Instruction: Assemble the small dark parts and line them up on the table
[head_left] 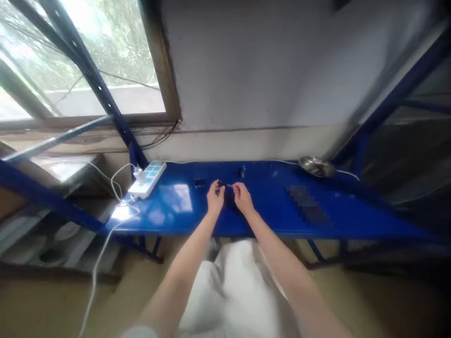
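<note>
Both of my hands meet above the middle of the blue tabletop [268, 220]. My left hand [215, 196] is closed around a small dark piece [220, 183], whose kind I cannot make out. Just to its right, my right hand [242, 196] pinches a thin, light-coloured slim piece [230, 186] that points toward the left hand. Whether the two pieces touch is too small to tell. Several small black pieces [199, 182] stand in a row left of my left hand. Beyond my right hand lies another small dark item [241, 172].
A white power strip [150, 180] with a plugged-in cable lies at the table's left end. At the back right sits a shiny metal bowl [317, 166]. A pixelated dark flat object [306, 204] lies on the right. Blue metal posts [95, 80] rise at both sides.
</note>
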Demonstrator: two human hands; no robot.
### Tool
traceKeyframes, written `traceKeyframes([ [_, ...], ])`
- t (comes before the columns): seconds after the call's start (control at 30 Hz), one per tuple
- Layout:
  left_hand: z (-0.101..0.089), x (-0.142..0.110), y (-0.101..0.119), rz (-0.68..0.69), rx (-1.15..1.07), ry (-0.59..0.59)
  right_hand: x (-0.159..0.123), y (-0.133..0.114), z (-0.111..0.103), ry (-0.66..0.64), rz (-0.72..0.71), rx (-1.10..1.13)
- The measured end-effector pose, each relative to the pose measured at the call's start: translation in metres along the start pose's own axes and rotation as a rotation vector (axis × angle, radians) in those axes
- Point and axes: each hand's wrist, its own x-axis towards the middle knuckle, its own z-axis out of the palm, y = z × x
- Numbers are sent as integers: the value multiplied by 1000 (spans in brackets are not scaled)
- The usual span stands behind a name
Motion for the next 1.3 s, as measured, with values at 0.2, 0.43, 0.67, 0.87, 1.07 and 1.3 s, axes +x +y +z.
traceKeyframes([
  [0.2,-1,-5,6,65,-17,-39,0,0,0,-20,-7,5],
  [0.43,-5,-1,19,96,3,-191,1,-3,-1,32,97,-70],
  [0.67,-15,28,50,411,386,-493,-1,-2,-3,87,169,-68],
  [0.87,-10,45,84,672,764,-705,-1,-3,-4,119,259,-43],
  [1.07,-9,75,112,731,857,-840,0,-9,-6,94,297,-13],
  [1.3,-35,129,118,449,1162,-839,-1,-13,-8,33,315,21],
])
